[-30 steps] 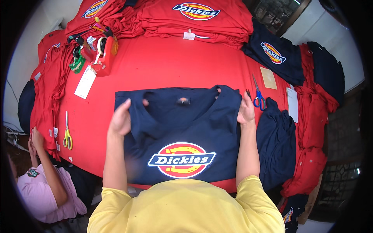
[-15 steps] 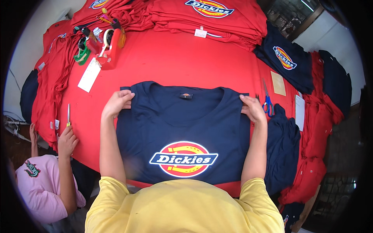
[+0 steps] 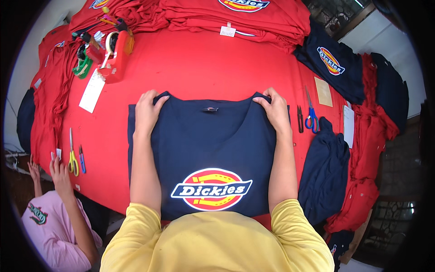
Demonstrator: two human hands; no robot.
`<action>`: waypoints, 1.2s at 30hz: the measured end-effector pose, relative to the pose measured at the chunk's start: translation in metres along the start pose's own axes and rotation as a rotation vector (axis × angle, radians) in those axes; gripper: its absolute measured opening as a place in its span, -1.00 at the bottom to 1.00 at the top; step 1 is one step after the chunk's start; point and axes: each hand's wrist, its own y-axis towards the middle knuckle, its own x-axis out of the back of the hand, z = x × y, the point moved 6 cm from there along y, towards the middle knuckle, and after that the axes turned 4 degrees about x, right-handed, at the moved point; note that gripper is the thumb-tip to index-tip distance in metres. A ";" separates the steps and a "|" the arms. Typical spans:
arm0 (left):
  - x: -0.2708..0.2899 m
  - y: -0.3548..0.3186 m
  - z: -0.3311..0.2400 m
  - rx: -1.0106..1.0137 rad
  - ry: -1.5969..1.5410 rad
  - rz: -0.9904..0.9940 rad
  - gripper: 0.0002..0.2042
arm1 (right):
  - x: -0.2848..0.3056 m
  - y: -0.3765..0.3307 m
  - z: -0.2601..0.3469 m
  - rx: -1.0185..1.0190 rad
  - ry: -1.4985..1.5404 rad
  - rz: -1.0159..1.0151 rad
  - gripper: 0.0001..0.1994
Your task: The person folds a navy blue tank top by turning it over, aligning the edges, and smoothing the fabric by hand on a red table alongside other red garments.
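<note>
One navy shirt (image 3: pixel 213 149), broad round neckline, small label (image 3: pixel 209 109) inside the back of the neck, large coloured emblem (image 3: pixel 211 189) at six o'clock of the garment; spread face up on a red-covered worktop (image 3: pixel 204 63), directly before the wearer, who served as the foot of the dial. Left hand (image 3: pixel 147 111): at ten o'clock of the shirt, grip pinched on the shoulder cloth, thumb on the near face. Right hand (image 3: pixel 274 111): at two o'clock, grip likewise pinched on the opposite shoulder. A further navy edge showed outside the left forearm; same garment or another beneath, could not be told. Handling, as judged: light, limp, soft knit, neither fragile nor notably slippery, prone to sag and crease between holds; best taken at both shoulder seams, beside the neckline, with even tension, the emblem left unpinched. Surrounding items, reckoned from the shirt: stack of red shirts (image 3: pixel 244 27), twelve o'clock; red tape dispenser (image 3: pixel 115 63), between ten and eleven; yellow-handled scissors (image 3: pixel 73 158), nine; co-worker's hand (image 3: pixel 60 174), just short of nine; blue-handled scissors (image 3: pixel 311 120), between two and three, dark snips (image 3: pixel 300 119) just beside them; one crumpled navy garment (image 3: pixel 325 172), three.
</note>
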 end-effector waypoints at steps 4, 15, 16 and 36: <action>0.008 0.007 0.008 -0.141 0.149 -0.149 -0.71 | -0.015 -0.001 -0.019 0.348 -0.147 -0.308 -0.74; 0.007 0.006 0.023 0.146 -0.118 0.057 -0.78 | -0.031 0.015 -0.021 0.307 -0.261 -0.132 -0.74; 0.015 0.005 0.011 0.053 -0.045 0.017 -0.80 | -0.029 0.015 -0.022 0.266 -0.247 -0.125 -0.75; -0.107 -0.187 -0.160 -0.790 -0.033 0.657 -0.42 | -0.040 0.045 -0.014 0.397 -0.366 -0.256 -0.78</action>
